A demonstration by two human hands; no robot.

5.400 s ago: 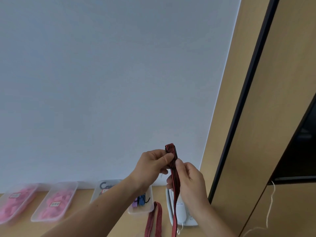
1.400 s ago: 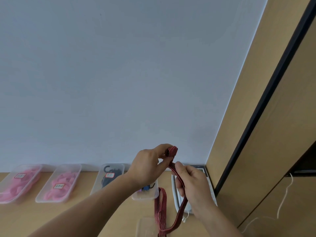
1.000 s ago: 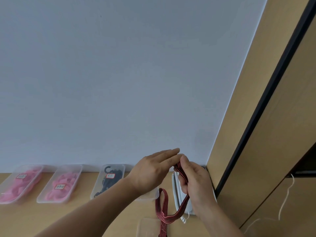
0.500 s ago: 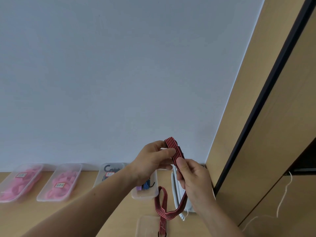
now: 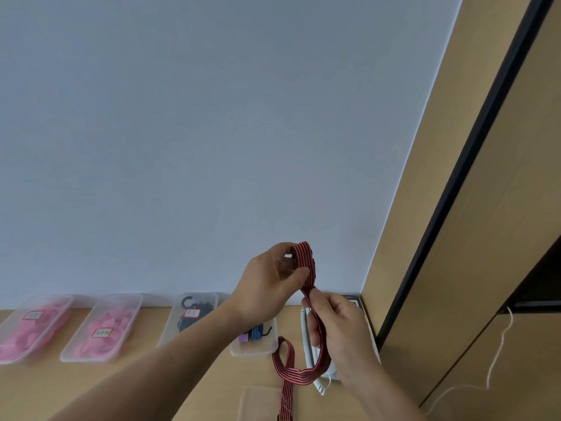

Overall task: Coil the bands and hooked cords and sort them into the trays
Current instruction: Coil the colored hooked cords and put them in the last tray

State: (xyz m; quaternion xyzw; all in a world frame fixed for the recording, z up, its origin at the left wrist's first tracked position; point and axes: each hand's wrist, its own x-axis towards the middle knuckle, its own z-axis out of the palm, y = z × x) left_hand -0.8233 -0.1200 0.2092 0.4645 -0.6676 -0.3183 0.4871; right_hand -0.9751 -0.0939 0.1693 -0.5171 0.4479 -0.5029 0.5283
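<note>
Four trays (image 5: pixel 138 299) at the back of the worktop (image 5: pixel 45 390) already hold sorted items; one red striped band (image 5: pixel 304 256) is mid-coil above them, left hand (image 5: pixel 264 290) pinching its top loop, right hand (image 5: pixel 340 332) gripping the strap below; the tail dangles uncoiled.

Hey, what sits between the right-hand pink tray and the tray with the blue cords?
A clear tray of black hooked cords, standing apart from both; the head view shows it.
</note>
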